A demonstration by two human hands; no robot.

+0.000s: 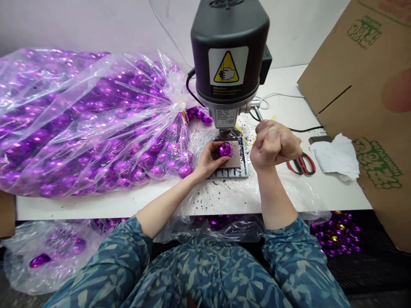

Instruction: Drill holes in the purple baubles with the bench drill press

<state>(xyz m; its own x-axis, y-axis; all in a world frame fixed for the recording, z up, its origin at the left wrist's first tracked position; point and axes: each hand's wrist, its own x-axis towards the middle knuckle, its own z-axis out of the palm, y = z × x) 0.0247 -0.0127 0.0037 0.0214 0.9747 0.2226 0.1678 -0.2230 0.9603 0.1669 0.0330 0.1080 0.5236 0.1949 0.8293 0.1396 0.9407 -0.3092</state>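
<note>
My left hand (208, 161) pinches a shiny purple faceted ball (226, 149) between thumb and fingers. The ball sits on a brown square board (236, 160) over the slotted metal base (224, 173) of a small bench drill press (224, 90). Right above the ball is the chuck (224, 133); whether it touches the ball I cannot tell. To the right of the machine, my right hand (274, 144) is closed in a fist around the end of the press's metal lever (258, 114), whose grip is hidden by the fingers.
A big clear bag of purple balls (96, 119) lies at left. Red-handled scissors (303, 164), a crumpled white cloth (337, 156) and a cardboard box (362, 107) are at right. Dark shavings litter the white table (167, 196). More purple balls (340, 235) lie below its edge.
</note>
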